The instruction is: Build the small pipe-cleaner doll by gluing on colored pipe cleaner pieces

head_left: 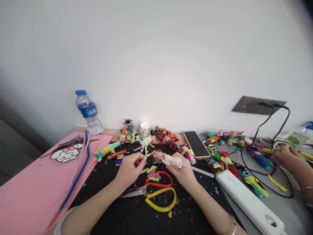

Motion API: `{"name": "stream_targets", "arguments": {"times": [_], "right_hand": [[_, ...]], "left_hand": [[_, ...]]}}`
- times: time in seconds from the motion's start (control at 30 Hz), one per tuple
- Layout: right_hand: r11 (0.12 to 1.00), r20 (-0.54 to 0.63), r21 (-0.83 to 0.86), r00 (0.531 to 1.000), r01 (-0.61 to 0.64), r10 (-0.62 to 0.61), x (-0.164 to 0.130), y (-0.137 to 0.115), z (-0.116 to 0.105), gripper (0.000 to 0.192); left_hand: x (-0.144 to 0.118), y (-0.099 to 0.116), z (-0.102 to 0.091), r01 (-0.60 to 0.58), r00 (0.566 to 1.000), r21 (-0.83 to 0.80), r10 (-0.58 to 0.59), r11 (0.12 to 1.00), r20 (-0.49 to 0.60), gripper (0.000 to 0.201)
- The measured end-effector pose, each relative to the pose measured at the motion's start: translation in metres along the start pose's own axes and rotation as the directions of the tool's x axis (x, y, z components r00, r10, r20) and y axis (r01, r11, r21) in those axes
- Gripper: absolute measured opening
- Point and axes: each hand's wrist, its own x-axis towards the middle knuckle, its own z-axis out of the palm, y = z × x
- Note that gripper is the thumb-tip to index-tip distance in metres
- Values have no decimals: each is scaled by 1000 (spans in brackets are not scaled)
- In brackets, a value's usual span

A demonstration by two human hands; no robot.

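Observation:
My right hand [182,171] is closed around a small pink hot glue gun [174,161]. A translucent glue stick [199,171] sticks out of its back end, and the nozzle side points left toward my other hand. My left hand [132,166] pinches a thin pale yellow pipe cleaner [146,151] between thumb and fingertips, close to the gun's front. Below the hands, scissors [139,191] with one red and one yellow handle lie on the black mat [117,217]. Short green and pink pipe cleaner pieces [153,174] lie just above them.
Several pipe cleaner dolls [168,138] line the wall beside a white cup [144,129] and a phone [197,144]. A water bottle [89,112] and pink paper [29,186] are left. Right are black cables [256,125], a white device [249,202] and another person's hand [288,158].

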Motion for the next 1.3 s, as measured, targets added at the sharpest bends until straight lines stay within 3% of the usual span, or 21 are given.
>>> {"name": "stream_targets", "arguments": {"times": [0.73, 0.97, 1.3], "right_hand": [[989, -11, -143, 999, 29, -31, 1, 5, -3, 23], [983, -10, -177, 999, -41, 40, 1, 9, -3, 17], [928, 56, -345, 984, -141, 170, 2, 10, -12, 14]], "left_hand": [[0, -2, 0, 8, 1000, -20, -8, 1000, -2, 23], [3, -2, 1, 27, 1000, -62, -27, 998, 11, 22], [2, -8, 4, 125, 990, -264, -104, 956, 91, 24]]}}
